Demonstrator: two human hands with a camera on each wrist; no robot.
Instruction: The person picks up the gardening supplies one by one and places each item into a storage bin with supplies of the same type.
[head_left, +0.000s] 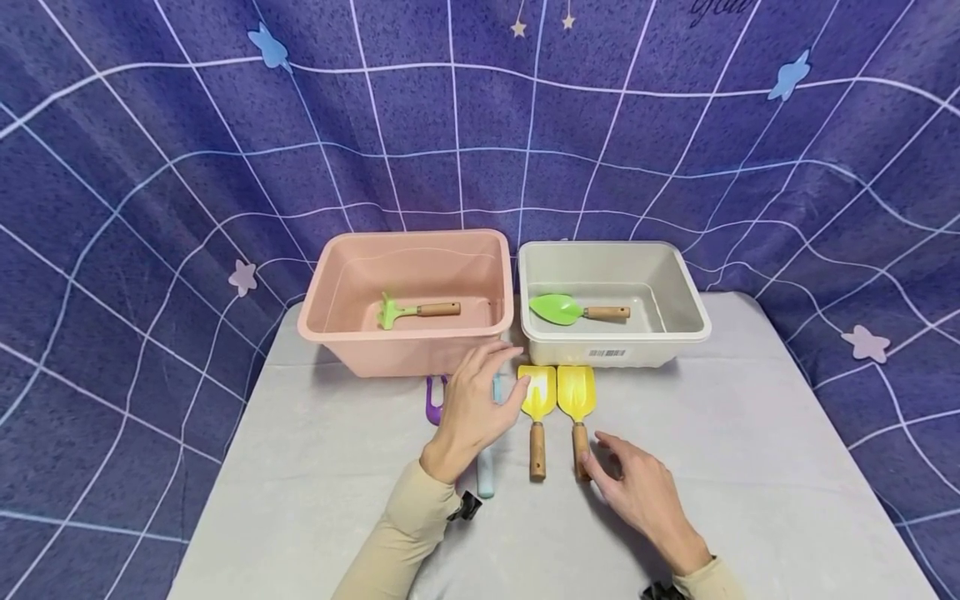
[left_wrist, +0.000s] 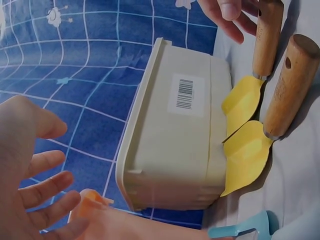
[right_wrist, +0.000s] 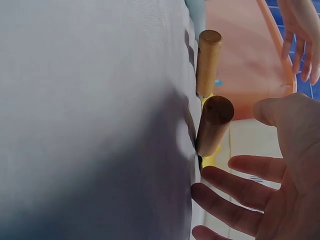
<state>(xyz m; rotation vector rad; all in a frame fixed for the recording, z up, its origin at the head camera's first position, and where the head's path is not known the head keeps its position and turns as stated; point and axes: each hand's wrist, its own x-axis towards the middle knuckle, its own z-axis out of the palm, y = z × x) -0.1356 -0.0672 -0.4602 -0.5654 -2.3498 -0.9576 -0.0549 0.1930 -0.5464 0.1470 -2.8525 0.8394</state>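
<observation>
My left hand [head_left: 474, 404] hangs in front of the pink bin, fingers extended and holding nothing, over a light blue hand tool [head_left: 486, 477] that it partly hides. A purple tool [head_left: 433, 408] shows just beyond its wrist side. Two yellow shovels with wooden handles lie side by side on the table, a left one [head_left: 537, 450] and a right one [head_left: 576, 390]. My right hand [head_left: 641, 487] is beside the right shovel's wooden handle [right_wrist: 214, 127], its thumb overlapping the handle in the head view. In the right wrist view its fingers [right_wrist: 235, 192] are spread, not curled round the handle.
Behind the tools stand a pink bin [head_left: 408, 337] with a green hand rake [head_left: 390, 313] inside and an off-white bin [head_left: 615, 338] with a green trowel [head_left: 557, 309] inside. A blue patterned curtain [head_left: 480, 117] hangs behind the grey-white cloth [head_left: 765, 467] on the table.
</observation>
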